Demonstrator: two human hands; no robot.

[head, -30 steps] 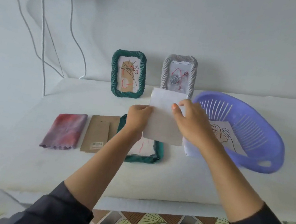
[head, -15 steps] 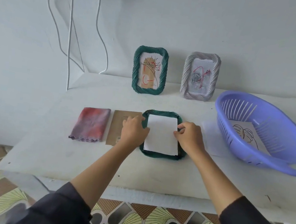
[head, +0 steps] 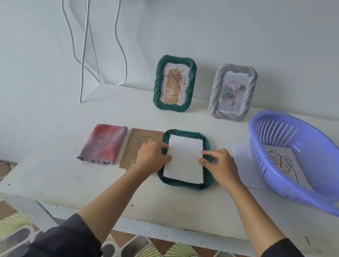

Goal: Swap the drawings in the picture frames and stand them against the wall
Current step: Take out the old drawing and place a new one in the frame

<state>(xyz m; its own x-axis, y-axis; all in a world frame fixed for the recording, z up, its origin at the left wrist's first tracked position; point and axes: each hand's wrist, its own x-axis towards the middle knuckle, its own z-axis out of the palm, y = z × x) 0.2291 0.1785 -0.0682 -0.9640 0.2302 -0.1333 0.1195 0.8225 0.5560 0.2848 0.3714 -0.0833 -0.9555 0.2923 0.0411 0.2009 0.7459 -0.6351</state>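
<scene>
white sheet (head: pixel 185 159) inside green frame (head: pixel 182 184); left hand (head: pixel 152 156), right hand (head: pixel 221 168) fingers (head: pixel 206 154) pinch its edges.

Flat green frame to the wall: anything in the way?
The tabletop behind the flat green frame is bare, but the standing green frame and grey frame occupy the wall straight behind it. Open wall lies left of those.

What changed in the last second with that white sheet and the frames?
The white sheet, held in the air over the table a second ago, has come down and now lies inside the flat green frame. The left hand and right hand kept hold of its side edges and came down with it. Unmoved: standing green frame, grey frame, cloth, cardboard backing, basket.
</scene>
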